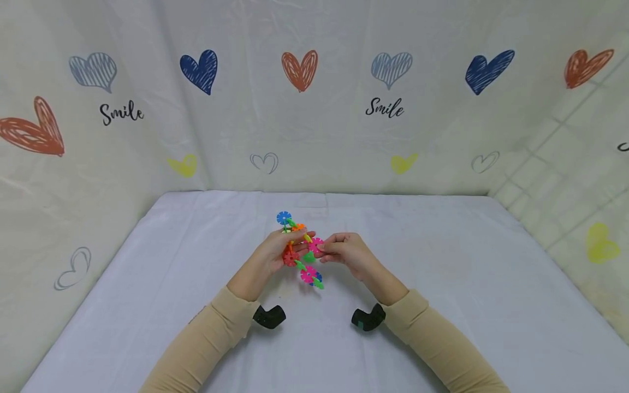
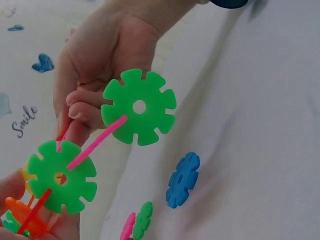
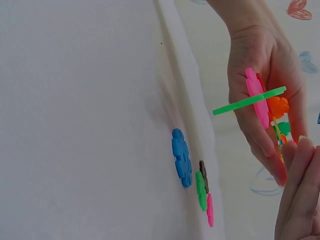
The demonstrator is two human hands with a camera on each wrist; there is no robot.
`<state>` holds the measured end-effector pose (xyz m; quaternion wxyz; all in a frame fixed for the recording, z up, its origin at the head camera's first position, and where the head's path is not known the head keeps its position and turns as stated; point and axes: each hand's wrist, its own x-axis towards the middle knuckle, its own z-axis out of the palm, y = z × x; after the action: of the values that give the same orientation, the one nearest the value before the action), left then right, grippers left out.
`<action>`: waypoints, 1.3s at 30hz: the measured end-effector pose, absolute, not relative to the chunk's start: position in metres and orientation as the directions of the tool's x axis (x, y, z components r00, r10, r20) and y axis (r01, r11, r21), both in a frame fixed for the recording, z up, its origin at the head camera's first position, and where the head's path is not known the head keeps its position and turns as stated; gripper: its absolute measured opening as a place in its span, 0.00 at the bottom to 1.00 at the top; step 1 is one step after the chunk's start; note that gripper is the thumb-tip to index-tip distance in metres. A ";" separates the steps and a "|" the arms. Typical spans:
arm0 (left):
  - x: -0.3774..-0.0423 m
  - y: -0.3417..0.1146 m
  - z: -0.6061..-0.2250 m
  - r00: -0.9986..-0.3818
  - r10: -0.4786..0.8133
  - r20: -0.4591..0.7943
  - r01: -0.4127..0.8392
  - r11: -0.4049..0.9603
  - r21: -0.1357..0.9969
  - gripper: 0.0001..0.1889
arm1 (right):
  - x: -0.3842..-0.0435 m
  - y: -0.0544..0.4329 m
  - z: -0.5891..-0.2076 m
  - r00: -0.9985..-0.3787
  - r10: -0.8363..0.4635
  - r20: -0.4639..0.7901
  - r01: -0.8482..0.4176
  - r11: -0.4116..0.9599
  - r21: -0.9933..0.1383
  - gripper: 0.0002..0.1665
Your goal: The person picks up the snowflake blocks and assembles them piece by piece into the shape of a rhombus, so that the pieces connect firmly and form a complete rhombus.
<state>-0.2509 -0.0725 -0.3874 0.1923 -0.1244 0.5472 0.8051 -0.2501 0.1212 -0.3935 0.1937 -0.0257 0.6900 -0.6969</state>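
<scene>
A chain of slotted plastic snowflake discs point(image 1: 290, 257) in red, orange, green, pink and blue hangs at my left hand point(image 1: 275, 248). The left thumb lies over the chain's upper part, and the fingers support it from behind. My right hand point(image 1: 351, 252) pinches a pink snowflake disc point(image 1: 316, 245) between thumb and fingertips, right beside the left fingertips. In the left wrist view, a green disc point(image 2: 139, 135) at the chain's lower end is slotted into an edge-on pink disc point(image 2: 97, 143), which joins another green disc point(image 2: 82, 186).
Under the hands, a separate blue disc point(image 3: 181, 157) appears low over the white tablecloth point(image 3: 90, 150), with a green disc point(image 3: 201, 190) and a pink disc point(image 3: 210, 210) farther off. Black wrist devices point(image 1: 269, 317) sit at both cuffs. A white curtain point(image 1: 334, 131) with hearts hangs behind the table.
</scene>
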 end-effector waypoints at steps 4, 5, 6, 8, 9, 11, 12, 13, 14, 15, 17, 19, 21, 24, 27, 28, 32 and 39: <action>-0.252 -0.073 -0.388 -0.893 0.170 -0.416 -0.449 -0.343 0.825 0.22 | -0.248 0.117 -0.394 -0.935 -0.274 -0.224 0.227 0.024 -0.974 0.06; -0.252 -0.073 -0.389 -0.894 0.169 -0.415 -0.448 -0.347 0.824 0.21 | -0.247 0.117 -0.395 -0.938 -0.267 -0.222 0.223 0.025 -0.974 0.06; -0.252 -0.073 -0.389 -0.894 0.167 -0.415 -0.448 -0.350 0.823 0.21 | -0.247 0.116 -0.395 -0.940 -0.261 -0.220 0.221 0.025 -0.975 0.06; -0.252 -0.073 -0.390 -0.895 0.165 -0.414 -0.446 -0.357 0.821 0.21 | -0.246 0.114 -0.396 -0.943 -0.248 -0.222 0.225 0.017 -0.974 0.05; -0.252 -0.074 -0.390 -0.895 0.162 -0.415 -0.445 -0.358 0.821 0.20 | -0.245 0.113 -0.396 -0.944 -0.246 -0.219 0.222 0.016 -0.975 0.06; -0.252 -0.075 -0.391 -0.895 0.162 -0.415 -0.445 -0.365 0.818 0.20 | -0.244 0.112 -0.396 -0.947 -0.242 -0.211 0.213 0.018 -0.977 0.06; -0.252 -0.075 -0.391 -0.895 0.164 -0.415 -0.446 -0.367 0.816 0.20 | -0.244 0.111 -0.396 -0.948 -0.239 -0.210 0.212 0.018 -0.977 0.06; -0.252 -0.076 -0.391 -0.895 0.168 -0.414 -0.446 -0.373 0.814 0.20 | -0.243 0.111 -0.396 -0.949 -0.240 -0.205 0.207 0.018 -0.978 0.07; -0.251 -0.076 -0.391 -0.895 0.169 -0.413 -0.446 -0.377 0.812 0.20 | -0.243 0.110 -0.396 -0.949 -0.241 -0.201 0.204 0.016 -0.979 0.07; -0.251 -0.077 -0.391 -0.895 0.172 -0.412 -0.447 -0.379 0.810 0.20 | -0.242 0.109 -0.395 -0.951 -0.238 -0.198 0.200 0.015 -0.980 0.07; -0.251 -0.078 -0.390 -0.893 0.177 -0.414 -0.450 -0.388 0.805 0.20 | -0.242 0.107 -0.395 -0.953 -0.229 -0.197 0.201 0.006 -0.980 0.07; -0.250 -0.078 -0.390 -0.892 0.174 -0.417 -0.451 -0.392 0.802 0.20 | -0.241 0.105 -0.395 -0.956 -0.217 -0.198 0.204 -0.005 -0.979 0.06; -0.250 -0.078 -0.389 -0.890 0.169 -0.424 -0.456 -0.393 0.799 0.20 | -0.242 0.104 -0.395 -0.958 -0.202 -0.202 0.208 -0.010 -0.978 0.06; -0.250 -0.078 -0.389 -0.887 0.165 -0.431 -0.460 -0.390 0.798 0.23 | -0.242 0.103 -0.395 -0.960 -0.191 -0.204 0.209 -0.002 -0.978 0.06; -0.251 -0.077 -0.389 -0.887 0.167 -0.430 -0.460 -0.390 0.798 0.23 | -0.242 0.104 -0.393 -0.959 -0.193 -0.207 0.210 0.007 -0.978 0.06; -0.251 -0.077 -0.389 -0.888 0.169 -0.428 -0.459 -0.391 0.798 0.23 | -0.242 0.105 -0.393 -0.958 -0.197 -0.206 0.208 0.010 -0.978 0.06; -0.252 -0.077 -0.391 -0.885 0.190 -0.425 -0.465 -0.386 0.797 0.21 | -0.244 0.108 -0.394 -0.953 -0.225 -0.204 0.207 0.011 -0.978 0.06; -0.251 -0.080 -0.397 -0.883 0.221 -0.414 -0.468 -0.351 0.811 0.23 | -0.248 0.112 -0.394 -0.943 -0.261 -0.208 0.213 0.012 -0.977 0.05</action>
<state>-0.2505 -0.0803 -0.3966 0.2118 -0.1166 0.5290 0.8135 -0.2476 0.1122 -0.3945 0.1686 -0.0176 0.6909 -0.7027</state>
